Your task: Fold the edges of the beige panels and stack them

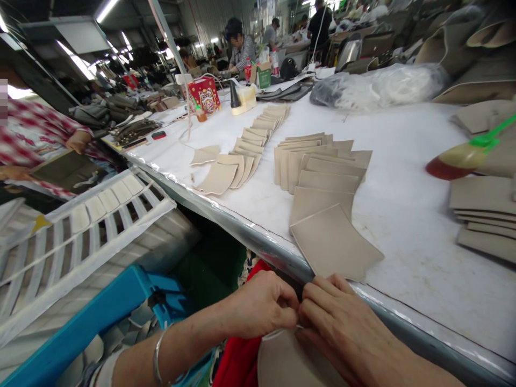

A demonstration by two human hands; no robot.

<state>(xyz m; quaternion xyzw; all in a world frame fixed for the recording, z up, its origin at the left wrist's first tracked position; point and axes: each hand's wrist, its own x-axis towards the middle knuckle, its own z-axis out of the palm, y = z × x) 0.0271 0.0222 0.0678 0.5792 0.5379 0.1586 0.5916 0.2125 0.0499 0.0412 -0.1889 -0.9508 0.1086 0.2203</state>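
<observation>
Close together at the table's near edge, my left hand [266, 303] and my right hand [342, 312] meet over a beige leather-like panel [290, 360]. Fingers of both hands are curled and closed on the panel's upper edge; the exact pinch is partly hidden behind the knuckles. The panel hangs below the hands, in front of red cloth [239, 357]. Just beyond my right hand, a beige curved piece [334, 242] lies on the near end of a fanned row of similar pieces [322, 161]. A second fanned row [245, 145] lies further left.
The white-covered table [403, 215] has a metal edge. At right are stacked beige pieces [479, 199] and a glue bottle with a green nozzle [463, 161]. A blue crate [92, 317] and a white slatted rack [88, 242] stand left, near a person in a checked shirt [40, 134].
</observation>
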